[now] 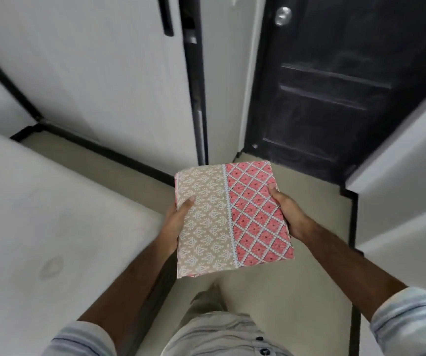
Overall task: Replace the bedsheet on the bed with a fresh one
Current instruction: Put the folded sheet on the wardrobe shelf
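A folded bedsheet (pixel 229 217), beige with white motifs on its left half and pink with a white lattice on its right half, is held flat in front of my waist. My left hand (pixel 178 219) grips its left edge, thumb on top. My right hand (pixel 287 210) grips its right edge, thumb on top too. The bed (pixel 52 214) lies to my left with a bare off-white mattress; no sheet shows on it.
A white wardrobe (pixel 99 80) with a black handle stands ahead on the left. A dark door (pixel 335 86) with a round knob stands ahead on the right. White walls with black skirting close in on the right. Beige floor (pixel 296 291) runs under my feet.
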`<state>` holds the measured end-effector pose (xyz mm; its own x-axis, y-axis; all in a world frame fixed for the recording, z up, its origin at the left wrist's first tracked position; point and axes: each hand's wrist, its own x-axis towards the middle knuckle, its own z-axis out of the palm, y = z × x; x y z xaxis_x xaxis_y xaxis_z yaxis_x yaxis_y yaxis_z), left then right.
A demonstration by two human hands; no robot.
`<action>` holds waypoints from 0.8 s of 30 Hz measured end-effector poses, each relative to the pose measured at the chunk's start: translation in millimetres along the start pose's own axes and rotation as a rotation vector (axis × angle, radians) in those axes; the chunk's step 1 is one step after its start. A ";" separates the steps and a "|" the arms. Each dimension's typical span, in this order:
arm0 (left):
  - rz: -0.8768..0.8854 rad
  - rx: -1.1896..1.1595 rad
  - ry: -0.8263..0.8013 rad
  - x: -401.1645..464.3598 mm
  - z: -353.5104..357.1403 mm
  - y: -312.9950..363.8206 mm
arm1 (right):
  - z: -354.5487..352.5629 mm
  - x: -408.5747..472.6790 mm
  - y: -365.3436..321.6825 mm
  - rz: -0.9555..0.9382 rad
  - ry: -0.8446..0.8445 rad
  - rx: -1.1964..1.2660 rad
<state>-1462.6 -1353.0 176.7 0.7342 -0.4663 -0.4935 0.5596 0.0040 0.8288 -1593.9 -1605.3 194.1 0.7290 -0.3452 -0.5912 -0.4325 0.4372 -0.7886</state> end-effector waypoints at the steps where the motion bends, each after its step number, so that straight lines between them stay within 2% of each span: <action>1: 0.008 -0.020 0.054 12.6 -2.1 4.9 | 4.8 22.1 -12.5 0.003 -0.035 -0.030; 3: 0.027 -0.055 0.152 41.3 -10.6 15.7 | 20.1 69.2 -38.0 0.007 -0.112 -0.094; 12: 0.120 -0.225 0.397 157.2 -63.7 93.7 | 128.6 252.4 -148.6 0.023 -0.350 -0.326; 24: 0.252 -0.358 0.748 228.5 -125.9 169.6 | 291.0 403.7 -242.3 0.026 -0.770 -0.605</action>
<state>-1151.5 -1347.4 171.2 0.8423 0.2896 -0.4546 0.3413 0.3663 0.8657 -1040.4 -1608.9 195.9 0.7691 0.3894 -0.5068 -0.4959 -0.1367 -0.8575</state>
